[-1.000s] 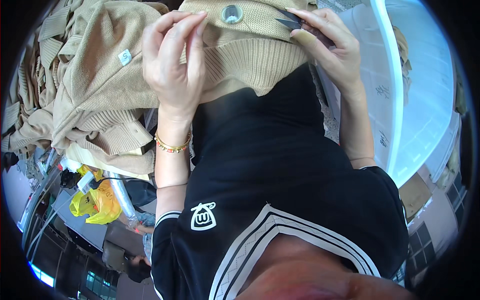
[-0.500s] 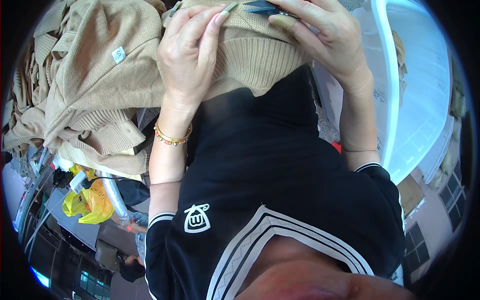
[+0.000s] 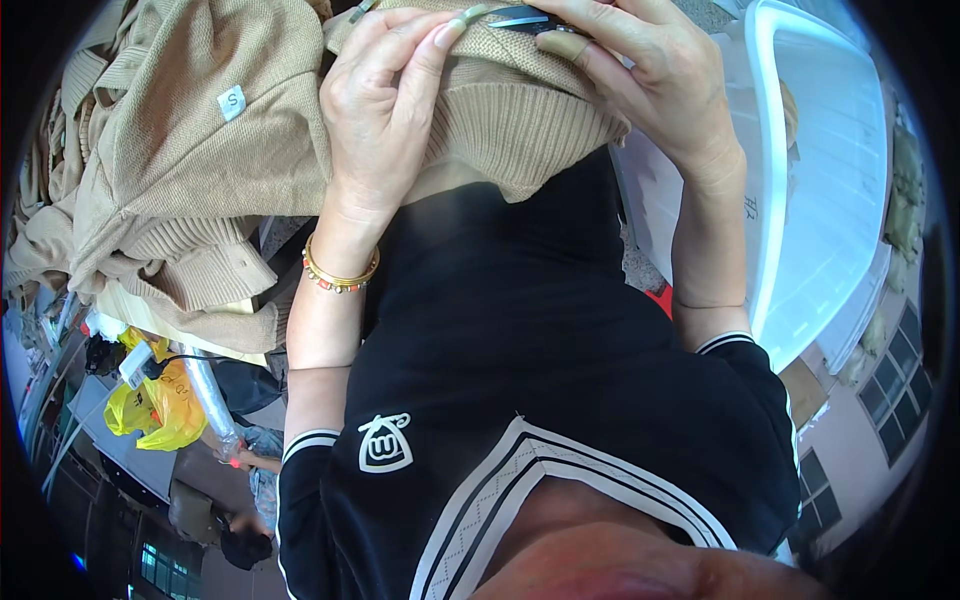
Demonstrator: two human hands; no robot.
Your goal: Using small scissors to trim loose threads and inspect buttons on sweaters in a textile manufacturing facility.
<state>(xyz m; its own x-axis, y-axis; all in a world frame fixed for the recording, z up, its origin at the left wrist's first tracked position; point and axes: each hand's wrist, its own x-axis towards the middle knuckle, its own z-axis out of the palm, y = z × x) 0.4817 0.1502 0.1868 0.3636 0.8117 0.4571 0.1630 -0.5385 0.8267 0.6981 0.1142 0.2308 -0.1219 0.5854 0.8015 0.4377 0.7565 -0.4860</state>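
A tan knitted garment (image 3: 525,125) with a wide ribbed band lies across my lap at the top of the view. My left hand (image 3: 380,110) is closed in a pinch on the knit, thumb against forefinger. Too little shows at the fingertips to tell whether a thread is between them. In my right hand (image 3: 660,80) is a pair of small dark thread snips (image 3: 520,20), blades pointing left, close to my left thumb tip. A tan covering wraps one fingertip of the right hand. The upper edge cuts off part of both hands.
More tan knitwear (image 3: 200,130), with a small white tag (image 3: 232,102), is heaped on the left. A large white plastic tub (image 3: 820,190) stands at my right. Lower left are a yellow plastic bag (image 3: 160,405) and, farther off, part of another person (image 3: 245,540).
The snips' blades have come closer together and nearer to my left fingertips. Both hands stay at the knit. The whole view has shifted slightly.
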